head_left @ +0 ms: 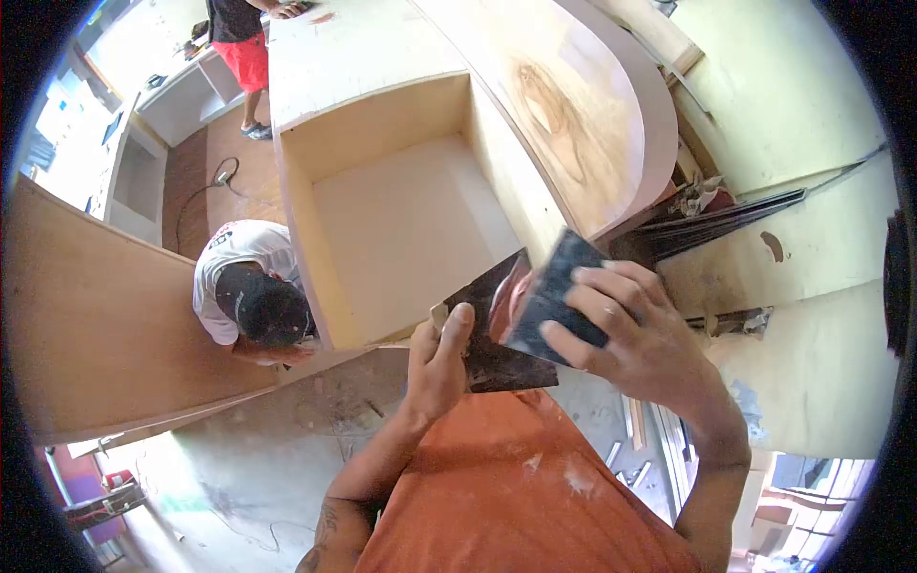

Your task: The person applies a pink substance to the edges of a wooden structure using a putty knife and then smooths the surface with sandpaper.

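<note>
Sandpaper point(535, 320) is being held up in front of the cabinet point(401, 220), fingers point(597, 286) clamped on it: left hand point(441, 358) pinching one edge, right hand point(635, 334) gripping the other. Edges should probably be getting lined up before creasing, imo.

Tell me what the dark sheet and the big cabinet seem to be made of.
Sheet: probably sandpaper, thin, dull dark grey with a reddish-brown side. Cabinet: bare pale wood board, likely plywood, matt and unpainted; its curved panel shows grain swirls.
</note>
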The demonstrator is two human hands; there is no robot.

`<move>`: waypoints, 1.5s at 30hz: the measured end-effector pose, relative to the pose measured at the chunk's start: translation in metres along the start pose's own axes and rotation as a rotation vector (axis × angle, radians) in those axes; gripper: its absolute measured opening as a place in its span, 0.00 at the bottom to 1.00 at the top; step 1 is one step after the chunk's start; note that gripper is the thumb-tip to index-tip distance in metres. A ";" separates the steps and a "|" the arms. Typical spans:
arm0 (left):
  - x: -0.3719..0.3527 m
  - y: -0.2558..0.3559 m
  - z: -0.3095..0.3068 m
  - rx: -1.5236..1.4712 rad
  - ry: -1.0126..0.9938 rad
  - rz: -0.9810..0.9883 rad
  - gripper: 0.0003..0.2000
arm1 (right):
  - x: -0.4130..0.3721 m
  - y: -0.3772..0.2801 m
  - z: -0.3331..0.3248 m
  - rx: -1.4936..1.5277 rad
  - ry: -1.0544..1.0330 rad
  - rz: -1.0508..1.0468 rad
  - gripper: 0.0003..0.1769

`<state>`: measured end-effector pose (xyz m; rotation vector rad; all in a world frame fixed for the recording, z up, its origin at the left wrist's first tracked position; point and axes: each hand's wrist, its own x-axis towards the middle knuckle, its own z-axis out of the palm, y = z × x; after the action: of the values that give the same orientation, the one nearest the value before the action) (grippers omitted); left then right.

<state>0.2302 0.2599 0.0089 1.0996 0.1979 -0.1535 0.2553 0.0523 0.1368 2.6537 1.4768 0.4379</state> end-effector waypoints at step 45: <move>0.010 0.030 0.001 -0.342 0.116 -0.172 0.16 | 0.015 -0.041 0.091 0.750 0.506 0.449 0.28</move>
<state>0.2467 0.2718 0.0329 0.7510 0.4076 -0.2014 0.2546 0.0937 0.0451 3.7256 1.3117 0.7521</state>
